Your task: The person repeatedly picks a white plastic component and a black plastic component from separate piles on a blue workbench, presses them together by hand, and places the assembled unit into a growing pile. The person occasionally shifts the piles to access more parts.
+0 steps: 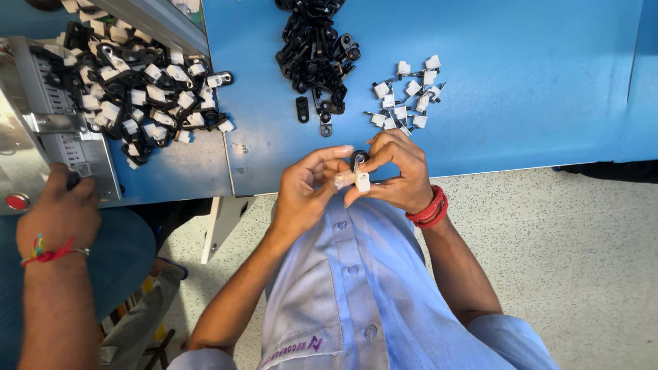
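My left hand (305,188) and my right hand (397,171) meet just off the front edge of the blue table (521,89). Together they pinch one small assembly: a black ring clip (358,159) with a white plastic piece (361,181) against it. The left fingers hold it from the left, the right thumb and fingers from the right. A pile of loose black clips (315,48) lies on the table beyond my hands. A scatter of white pieces (408,96) lies to its right.
A heap of joined black-and-white parts (137,89) covers the left table. A co-worker's hand (58,212) with a red thread wristband rests at a grey metal machine (41,109) with a red button (15,201). Speckled floor shows below.
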